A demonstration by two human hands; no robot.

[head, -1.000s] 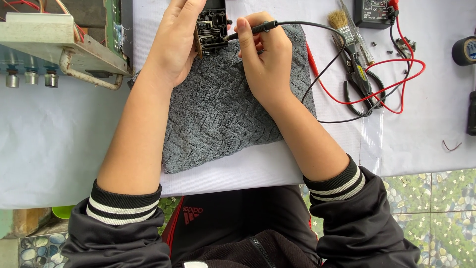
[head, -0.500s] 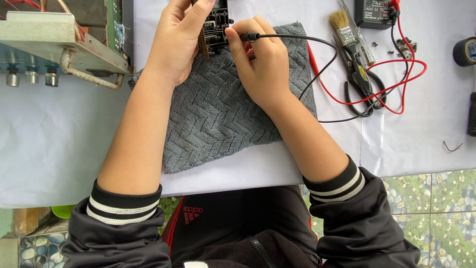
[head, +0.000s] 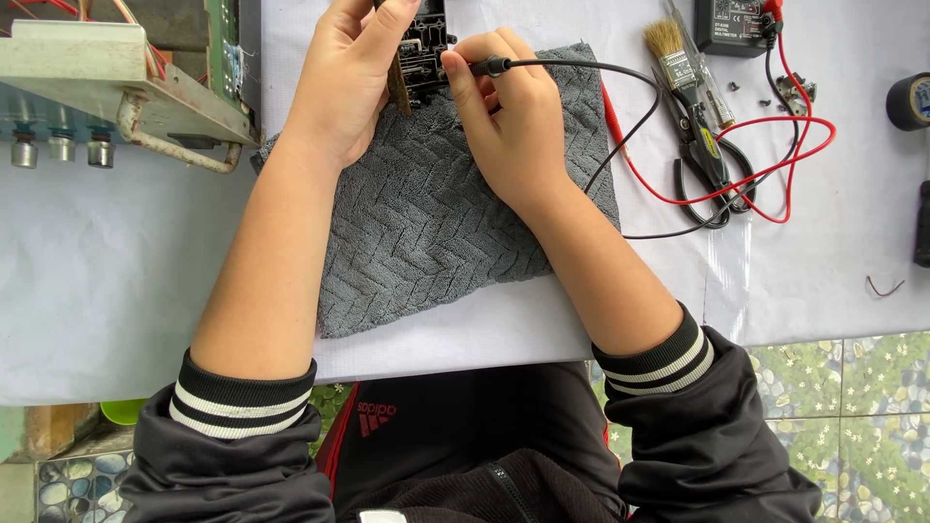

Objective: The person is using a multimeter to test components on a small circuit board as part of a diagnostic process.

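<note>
My left hand grips a small dark circuit board and holds it tilted over the top edge of a grey woven towel. Pinched in my right hand is a black test probe, its tip pressed against the board's right side. The probe's black lead arcs away to the right towards a black multimeter at the top edge. The top of the board is cut off by the frame.
An opened metal chassis with knobs and wiring fills the top left. Right of the towel lie a paintbrush, pliers, a coiled red lead, black tape and small screws. White sheet covers the table.
Both hands and the board have shifted slightly up in view. My right hand has brought the probe tip in from the right against the board.
</note>
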